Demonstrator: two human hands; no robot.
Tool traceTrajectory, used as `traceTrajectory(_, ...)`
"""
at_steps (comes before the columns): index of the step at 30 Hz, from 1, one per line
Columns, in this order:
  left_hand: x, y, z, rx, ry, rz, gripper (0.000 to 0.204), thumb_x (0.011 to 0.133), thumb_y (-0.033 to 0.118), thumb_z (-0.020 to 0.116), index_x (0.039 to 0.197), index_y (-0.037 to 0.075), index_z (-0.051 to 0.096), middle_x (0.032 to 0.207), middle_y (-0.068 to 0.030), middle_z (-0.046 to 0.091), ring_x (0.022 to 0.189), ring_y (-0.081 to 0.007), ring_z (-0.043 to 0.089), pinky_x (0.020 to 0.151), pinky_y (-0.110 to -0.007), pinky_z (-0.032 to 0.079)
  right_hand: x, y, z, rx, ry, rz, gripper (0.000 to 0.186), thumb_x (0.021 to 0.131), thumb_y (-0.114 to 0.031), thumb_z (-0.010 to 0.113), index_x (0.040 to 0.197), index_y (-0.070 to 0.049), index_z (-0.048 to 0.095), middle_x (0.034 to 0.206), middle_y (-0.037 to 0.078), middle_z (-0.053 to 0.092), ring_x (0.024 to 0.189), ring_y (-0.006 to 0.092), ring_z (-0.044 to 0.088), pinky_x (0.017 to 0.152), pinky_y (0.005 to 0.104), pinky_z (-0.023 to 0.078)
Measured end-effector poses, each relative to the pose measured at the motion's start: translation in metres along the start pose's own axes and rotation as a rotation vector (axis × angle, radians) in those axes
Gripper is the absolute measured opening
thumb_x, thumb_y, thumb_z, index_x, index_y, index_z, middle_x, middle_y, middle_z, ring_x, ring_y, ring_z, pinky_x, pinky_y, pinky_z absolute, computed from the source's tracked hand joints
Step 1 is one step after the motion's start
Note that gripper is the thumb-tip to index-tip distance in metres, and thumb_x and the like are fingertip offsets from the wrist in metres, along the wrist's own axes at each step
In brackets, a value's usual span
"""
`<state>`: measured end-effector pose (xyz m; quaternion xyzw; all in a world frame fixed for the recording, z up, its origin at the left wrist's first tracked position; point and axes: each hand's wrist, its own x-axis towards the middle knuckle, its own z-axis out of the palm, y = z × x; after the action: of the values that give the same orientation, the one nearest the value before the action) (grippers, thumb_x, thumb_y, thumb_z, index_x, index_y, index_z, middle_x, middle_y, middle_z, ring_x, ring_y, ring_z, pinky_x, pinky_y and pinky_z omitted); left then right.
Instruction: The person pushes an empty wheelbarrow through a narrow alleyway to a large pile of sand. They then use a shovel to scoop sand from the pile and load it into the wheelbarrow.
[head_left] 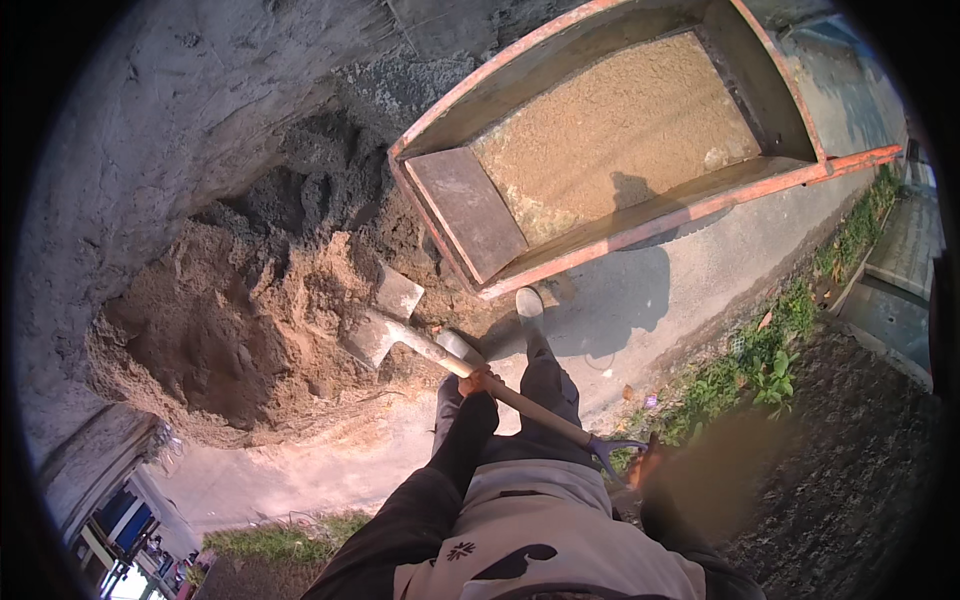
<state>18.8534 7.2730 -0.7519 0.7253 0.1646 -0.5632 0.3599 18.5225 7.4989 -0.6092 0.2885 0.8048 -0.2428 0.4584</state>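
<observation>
1. Shovel (520, 400) — round wooden shaft (550, 417), flat worn metal blade (370, 338), forked handle (603, 450); held slantwise, blade over the edge of the sand pile (200, 325).
2. Left hand (481, 382): wrapped round the shaft near the blade; right hand (648, 463): curled round the handle.
3. Sand pile: coarse, lumpy, hollowed; brown, partly dark grey.
4. Cart (640, 235) — deep, boxy, orange-rimmed; fairly level, grainy sand (620, 130) inside.
</observation>
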Motion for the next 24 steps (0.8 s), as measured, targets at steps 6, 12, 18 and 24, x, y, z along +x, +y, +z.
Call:
traceTrajectory(6, -0.056, -0.029, 0.093, 0.400, -0.342, 0.203, 0.030, 0.072, 0.002, 0.065, 0.094, 0.003, 0.046, 0.063, -0.0121, 0.055, 0.044, -0.0237, 0.056, 0.039, -0.037, 0.047, 0.018, 0.127, -0.058, 0.332, -0.167, 0.037, 0.051, 0.092, -0.057, 0.050, 0.074, -0.009, 0.052, 0.059, 0.006, 0.053, 0.046, 0.0171, 0.050, 0.041, 0.0322, 0.039)
traceTrajectory(12, -0.151, -0.010, 0.178, 1.080, -0.506, 0.551, 0.058, 0.064, 0.024, 0.073, 0.109, -0.002, 0.047, 0.092, -0.0246, 0.064, 0.089, -0.0390, 0.064, 0.078, -0.045, 0.050, 0.119, 0.248, -0.055, -0.587, -0.247, -0.470, 0.041, 0.099, -0.041, 0.041, 0.108, -0.004, 0.056, 0.072, 0.017, 0.063, 0.064, 0.0301, 0.062, 0.060, 0.0398, 0.049)
traceTrajectory(18, -0.192, -0.014, 0.202, 1.034, -0.715, 0.651, 0.056, 0.065, 0.022, 0.073, 0.111, -0.001, 0.050, 0.090, -0.0199, 0.064, 0.084, -0.0350, 0.064, 0.076, -0.042, 0.050, 0.107, 0.218, -0.053, -1.100, -0.224, -0.695, 0.037, 0.099, -0.034, 0.042, 0.123, -0.006, 0.048, 0.082, 0.023, 0.066, 0.073, 0.0382, 0.065, 0.065, 0.0484, 0.050)
traceTrajectory(24, -0.115, 0.014, 0.142, 0.529, -0.660, 0.397, 0.035, 0.072, 0.014, 0.070, 0.102, 0.004, 0.054, 0.082, -0.0103, 0.062, 0.070, -0.0247, 0.063, 0.062, -0.042, 0.051, 0.035, 0.101, -0.038, -0.958, -0.086, -0.762, 0.029, 0.097, -0.028, 0.048, 0.111, -0.003, 0.053, 0.069, 0.017, 0.061, 0.060, 0.0360, 0.059, 0.055, 0.0471, 0.047)
